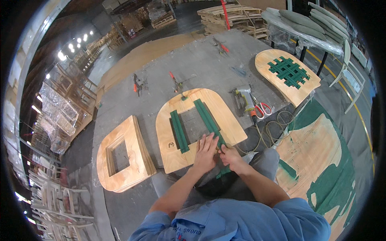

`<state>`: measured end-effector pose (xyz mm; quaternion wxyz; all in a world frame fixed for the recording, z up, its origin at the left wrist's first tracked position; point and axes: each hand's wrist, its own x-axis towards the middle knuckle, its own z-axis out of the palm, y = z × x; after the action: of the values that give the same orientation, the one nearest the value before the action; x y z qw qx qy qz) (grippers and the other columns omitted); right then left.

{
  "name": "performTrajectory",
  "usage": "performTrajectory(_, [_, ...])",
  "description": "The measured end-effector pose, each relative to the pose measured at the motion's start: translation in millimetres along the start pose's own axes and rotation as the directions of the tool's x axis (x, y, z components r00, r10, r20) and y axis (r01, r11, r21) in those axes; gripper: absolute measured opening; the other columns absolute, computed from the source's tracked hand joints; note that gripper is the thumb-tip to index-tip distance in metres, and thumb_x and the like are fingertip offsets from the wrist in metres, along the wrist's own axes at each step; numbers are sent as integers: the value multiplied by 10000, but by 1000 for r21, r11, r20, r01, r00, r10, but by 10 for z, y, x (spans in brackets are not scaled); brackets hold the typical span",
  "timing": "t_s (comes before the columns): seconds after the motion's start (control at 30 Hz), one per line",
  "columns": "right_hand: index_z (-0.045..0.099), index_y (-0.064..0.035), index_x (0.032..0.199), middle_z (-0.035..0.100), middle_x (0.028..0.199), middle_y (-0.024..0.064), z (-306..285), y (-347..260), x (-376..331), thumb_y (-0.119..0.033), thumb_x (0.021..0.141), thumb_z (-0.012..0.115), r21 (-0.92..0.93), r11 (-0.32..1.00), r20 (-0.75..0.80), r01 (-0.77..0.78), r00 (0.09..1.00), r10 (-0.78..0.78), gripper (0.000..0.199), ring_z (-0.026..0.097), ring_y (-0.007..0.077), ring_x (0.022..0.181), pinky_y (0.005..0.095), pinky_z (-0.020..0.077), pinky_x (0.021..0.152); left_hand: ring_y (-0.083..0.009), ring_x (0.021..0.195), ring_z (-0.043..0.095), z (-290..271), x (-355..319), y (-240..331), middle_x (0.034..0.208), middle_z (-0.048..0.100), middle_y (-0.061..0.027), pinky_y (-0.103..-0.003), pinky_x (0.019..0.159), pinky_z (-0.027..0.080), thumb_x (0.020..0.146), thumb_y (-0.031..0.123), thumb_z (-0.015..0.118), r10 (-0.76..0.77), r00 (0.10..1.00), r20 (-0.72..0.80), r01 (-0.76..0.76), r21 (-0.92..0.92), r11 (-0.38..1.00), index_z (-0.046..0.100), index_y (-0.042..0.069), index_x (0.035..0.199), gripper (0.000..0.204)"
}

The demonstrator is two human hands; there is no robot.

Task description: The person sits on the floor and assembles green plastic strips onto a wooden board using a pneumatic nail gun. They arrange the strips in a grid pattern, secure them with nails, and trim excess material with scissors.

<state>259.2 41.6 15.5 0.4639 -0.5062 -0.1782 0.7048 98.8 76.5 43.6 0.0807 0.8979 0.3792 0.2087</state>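
A grey workbench [201,60] fills the middle of the view, with stacks of chair frames [60,108] to the far left and pallets [233,16] at the far edge. On the bench, near the person, lies a plywood seat frame [201,128] with a square opening, and two green webbing straps run across that opening from far to near: a left strap [179,130] already lying flat, and a right strap [209,118] whose near end hangs off the frame's near edge.

The left hand [206,152] lies spread flat on the frame's near rail, pressing beside the right strap. The right hand [230,156] is closed on that strap's near end, pinching it at the edge.

By the look of it, the step in hand is pulling the second strap taut over the near rail; fixing it would call for keeping the tension while reaching for the staple gun [244,100], which lies to the right beside red-handled scissors [263,109].

To the left sits another bare seat frame [122,154]; far right, a finished seat [287,76] with woven green webbing. A red-handled clamp [177,82] holds the worked frame's far edge.
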Motion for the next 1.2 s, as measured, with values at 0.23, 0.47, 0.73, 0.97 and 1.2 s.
performTrajectory(0.23, [571, -74, 908, 462, 622, -15, -110, 198, -35, -392, 1086, 481, -81, 996, -35, 21, 999, -24, 376, 378, 121, 484, 305, 296, 435, -342, 1533, 264, 344, 148, -196, 1659, 285, -119, -499, 1273, 170, 728, 146, 775, 139, 974, 180, -164, 129, 978, 332, 53, 1571, 957])
performTrajectory(0.47, [574, -67, 897, 471, 621, -6, -107, 282, -170, -373, 1097, 449, -132, 991, -61, 10, 998, -18, 386, 391, 130, 482, 314, 326, 436, -333, 1489, 364, 559, 93, -361, 1618, 379, -126, -490, 1267, 201, 817, 170, 683, 341, 939, 34, -337, 267, 903, 426, 29, 1522, 763])
performTrajectory(0.73, [569, -64, 885, 472, 610, 1, -167, 394, -262, -354, 1086, 479, -97, 993, -51, 62, 996, -68, 364, 392, 123, 463, 301, 317, 416, -334, 1458, 405, 551, 81, -327, 1597, 416, -129, -493, 1254, 231, 837, 207, 652, 376, 925, 57, -378, 248, 892, 468, 39, 1499, 707])
performTrajectory(0.97, [564, -67, 874, 479, 628, 6, -212, 451, -240, -355, 1087, 470, -158, 985, -53, 61, 996, -70, 370, 397, 130, 473, 311, 328, 435, -319, 1441, 429, 553, 91, -333, 1576, 448, -113, -470, 1250, 248, 853, 175, 619, 392, 919, 31, -385, 280, 880, 509, 72, 1481, 645])
performTrajectory(1.2, [567, -78, 874, 497, 679, -11, -238, 471, -228, -358, 1084, 492, -222, 975, -119, -28, 993, 1, 358, 436, 113, 552, 301, 339, 483, -337, 1436, 438, 571, 62, -361, 1575, 450, -112, -473, 1246, 258, 879, 147, 583, 368, 930, 30, -363, 244, 899, 499, 73, 1490, 621])
